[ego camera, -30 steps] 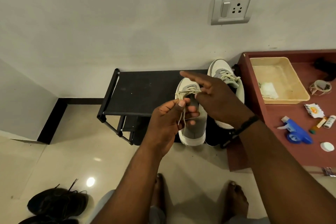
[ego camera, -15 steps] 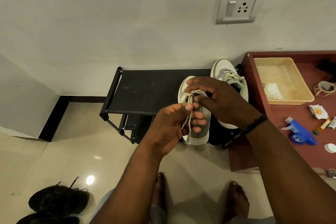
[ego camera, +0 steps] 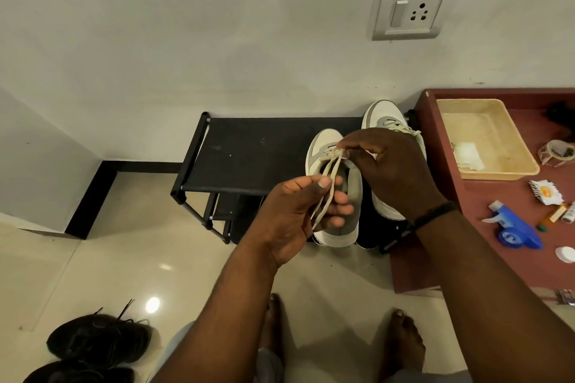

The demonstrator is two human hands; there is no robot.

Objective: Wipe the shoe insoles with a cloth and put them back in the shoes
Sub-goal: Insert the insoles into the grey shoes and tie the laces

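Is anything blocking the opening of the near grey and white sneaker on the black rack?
Yes. The cream laces stretch across the near grey and white sneaker, the left hand and right hand pinching them above its opening.

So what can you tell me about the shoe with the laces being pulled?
The shoe is a sneaker, off-white with grey panels and a thick pale sole. It sits on top of the black rack, toe toward the wall, beside its matching shoe. Its cream laces are loose and drawn up. The left hand pinches the lace ends, and the right hand pinches them higher up near the tongue. The inside is hidden.
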